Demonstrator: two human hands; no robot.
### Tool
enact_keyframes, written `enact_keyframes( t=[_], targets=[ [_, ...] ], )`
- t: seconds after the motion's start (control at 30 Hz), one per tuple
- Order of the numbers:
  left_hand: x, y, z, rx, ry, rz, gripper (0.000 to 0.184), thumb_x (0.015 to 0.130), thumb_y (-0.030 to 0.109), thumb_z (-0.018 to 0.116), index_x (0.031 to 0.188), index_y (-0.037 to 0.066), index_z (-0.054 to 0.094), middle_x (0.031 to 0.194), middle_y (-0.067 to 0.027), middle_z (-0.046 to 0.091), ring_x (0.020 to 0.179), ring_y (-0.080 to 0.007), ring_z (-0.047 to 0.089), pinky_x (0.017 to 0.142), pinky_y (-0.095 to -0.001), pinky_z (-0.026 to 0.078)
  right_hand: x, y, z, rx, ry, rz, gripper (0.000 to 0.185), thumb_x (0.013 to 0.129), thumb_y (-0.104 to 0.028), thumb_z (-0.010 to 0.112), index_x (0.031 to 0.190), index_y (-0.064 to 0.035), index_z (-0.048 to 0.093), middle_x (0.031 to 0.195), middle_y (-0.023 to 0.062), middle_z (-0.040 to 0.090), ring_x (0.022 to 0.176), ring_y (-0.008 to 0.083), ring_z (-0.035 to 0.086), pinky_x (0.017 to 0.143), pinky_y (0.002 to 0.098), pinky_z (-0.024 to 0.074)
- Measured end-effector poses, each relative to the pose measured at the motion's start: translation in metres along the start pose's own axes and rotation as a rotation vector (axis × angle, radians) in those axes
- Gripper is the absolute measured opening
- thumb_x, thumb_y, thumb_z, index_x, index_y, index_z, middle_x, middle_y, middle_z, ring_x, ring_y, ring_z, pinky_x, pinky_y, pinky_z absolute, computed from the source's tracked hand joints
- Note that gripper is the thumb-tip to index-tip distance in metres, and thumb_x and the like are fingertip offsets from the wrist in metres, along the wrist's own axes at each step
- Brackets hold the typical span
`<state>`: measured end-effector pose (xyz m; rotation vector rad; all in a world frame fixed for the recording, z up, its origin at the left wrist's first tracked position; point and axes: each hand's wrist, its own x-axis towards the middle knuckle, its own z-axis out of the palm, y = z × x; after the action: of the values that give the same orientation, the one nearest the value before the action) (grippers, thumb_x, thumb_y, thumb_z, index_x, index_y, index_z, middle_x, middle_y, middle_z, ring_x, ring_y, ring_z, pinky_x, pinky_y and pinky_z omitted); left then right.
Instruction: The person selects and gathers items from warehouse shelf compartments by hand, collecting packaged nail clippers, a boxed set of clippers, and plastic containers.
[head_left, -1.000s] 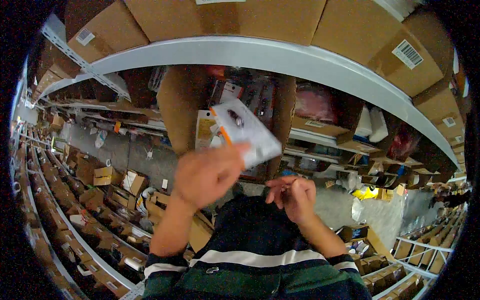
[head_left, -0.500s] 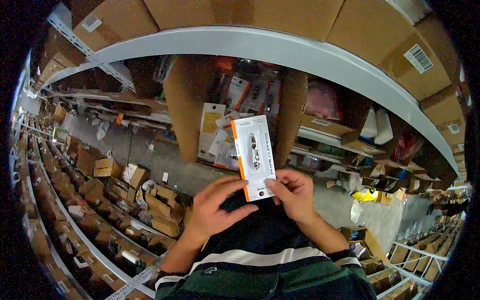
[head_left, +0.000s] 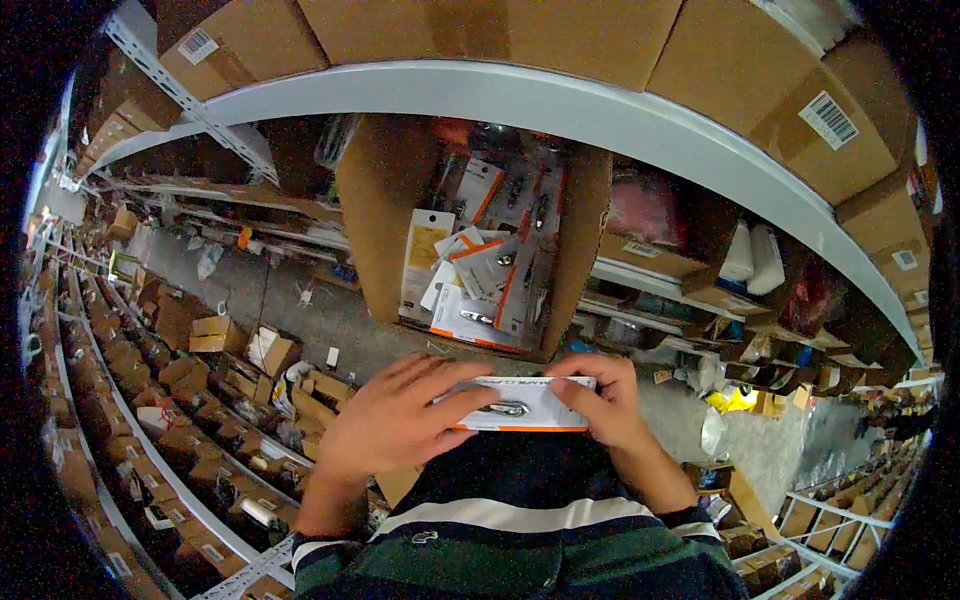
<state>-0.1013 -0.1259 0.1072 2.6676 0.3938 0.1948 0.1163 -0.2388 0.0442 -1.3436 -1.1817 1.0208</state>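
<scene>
Between my two hands, close to my body, lies a white and orange nail clipper package point(head_left: 535, 408), turned sideways with its orange edge toward me. My left hand point(head_left: 405, 415) grips its left end, fingers over the front and part of the clipper. At the right end, my right hand point(head_left: 607, 405) pinches the card with the thumb on top. Just beyond them stands an open cardboard box point(head_left: 385, 230) holding several similar packages point(head_left: 480, 315), loosely piled.
A white shelf beam point(head_left: 480, 90) curves above the box, with closed cartons point(head_left: 500, 35) over it. Boxes with pink and white goods point(head_left: 750, 258) stand to the right. Shelves of open boxes point(head_left: 170, 440) fill the lower left, beside opened cartons point(head_left: 215, 333) on the floor.
The package has turned from upright to sideways and come down closer to my body. My left hand, open beside it half a second ago, now grips its left end.
</scene>
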Motion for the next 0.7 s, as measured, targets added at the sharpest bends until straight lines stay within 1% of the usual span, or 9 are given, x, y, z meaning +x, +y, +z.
enact_keyframes(
  t=[0.07,0.1,0.17,0.2,0.27,0.47,0.53,0.63,0.7],
  targets=[
    [-0.003,0.001,-0.005,0.028,0.015,-0.055,0.051,0.062,0.024,0.073,0.109,0.014,0.057,0.116,-0.0060,0.053,0.097,-0.0251,0.057,0.081,-0.0378,0.047,0.002,-0.002,0.001,0.258,0.104,0.105,0.018,0.082,-0.013,0.062,0.096,-0.0024,0.065,0.089,0.0046,0.065,0.073,0.0101,0.058,0.067,0.0237,0.0461],
    [-0.006,-0.001,-0.006,0.025,0.018,-0.058,0.051,0.062,0.024,0.073,0.109,0.014,0.057,0.116,-0.0060,0.053,0.097,-0.0251,0.057,0.081,-0.0378,0.047,0.004,0.003,0.001,0.304,0.175,0.056,0.020,0.083,-0.013,0.061,0.100,-0.0030,0.064,0.085,0.0019,0.063,0.068,0.0079,0.055,0.062,0.0226,0.0449],
    [-0.007,-0.007,-0.011,-0.003,0.316,-0.181,0.045,0.062,0.021,0.073,0.104,0.013,0.058,0.103,-0.0061,0.059,0.083,-0.0269,0.061,0.070,-0.0388,0.050,0.003,0.000,-0.003,0.365,0.272,0.038,0.021,0.084,-0.014,0.059,0.100,-0.0008,0.063,0.069,0.0006,0.057,0.058,0.0069,0.050,0.052,0.0213,0.0402],
    [-0.001,-0.008,-0.014,-0.003,0.317,-0.181,0.045,0.062,0.021,0.073,0.104,0.013,0.058,0.103,-0.0061,0.059,0.083,-0.0269,0.061,0.070,-0.0388,0.050,0.005,-0.004,-0.005,0.403,0.276,0.014,0.021,0.085,-0.015,0.058,0.099,0.0000,0.063,0.064,0.0000,0.054,0.055,0.0067,0.048,0.049,0.0210,0.0385],
    [0.023,-0.007,-0.019,0.096,0.500,-0.433,0.037,0.066,0.024,0.071,0.098,0.011,0.057,0.090,-0.0083,0.063,0.076,-0.0302,0.063,0.063,-0.0404,0.051,0.004,-0.004,-0.004,0.416,0.306,0.005,0.020,0.085,-0.015,0.058,0.096,0.0006,0.063,0.063,0.0004,0.054,0.054,0.0071,0.048,0.049,0.0211,0.0385],
    [0.123,-0.045,0.004,0.203,0.238,-0.491,0.037,0.072,0.030,0.064,0.096,0.003,0.059,0.078,-0.0207,0.063,0.072,-0.0361,0.063,0.067,-0.0446,0.052,-0.001,-0.011,0.010,0.315,0.256,-0.012,0.017,0.086,-0.015,0.058,0.089,0.0005,0.063,0.065,0.0020,0.057,0.056,0.0078,0.050,0.051,0.0216,0.0407],
    [0.145,-0.054,0.011,0.264,0.137,-0.461,0.030,0.072,0.026,0.063,0.091,0.003,0.062,0.081,-0.0195,0.064,0.076,-0.0350,0.063,0.069,-0.0446,0.052,-0.003,-0.011,0.011,0.273,0.240,-0.020,0.016,0.086,-0.014,0.058,0.088,0.0003,0.063,0.066,0.0024,0.058,0.056,0.0079,0.051,0.051,0.0218,0.0415],
    [0.175,-0.080,0.044,0.393,0.199,-0.466,0.025,0.072,0.028,0.066,0.079,0.004,0.067,0.081,-0.0164,0.066,0.076,-0.0315,0.065,0.068,-0.0404,0.053,-0.008,-0.009,0.012,0.275,0.248,-0.022,0.014,0.086,-0.013,0.059,0.088,-0.0002,0.064,0.067,0.0027,0.059,0.058,0.0079,0.052,0.052,0.0218,0.0426],
    [0.186,-0.086,0.054,0.335,0.206,-0.440,0.026,0.073,0.027,0.065,0.083,0.003,0.067,0.084,-0.0174,0.065,0.081,-0.0331,0.065,0.071,-0.0408,0.052,-0.010,-0.008,0.011,0.276,0.252,-0.037,0.013,0.086,-0.012,0.059,0.088,-0.0002,0.064,0.067,0.0026,0.059,0.058,0.0076,0.052,0.052,0.0217,0.0425]
  ],
)
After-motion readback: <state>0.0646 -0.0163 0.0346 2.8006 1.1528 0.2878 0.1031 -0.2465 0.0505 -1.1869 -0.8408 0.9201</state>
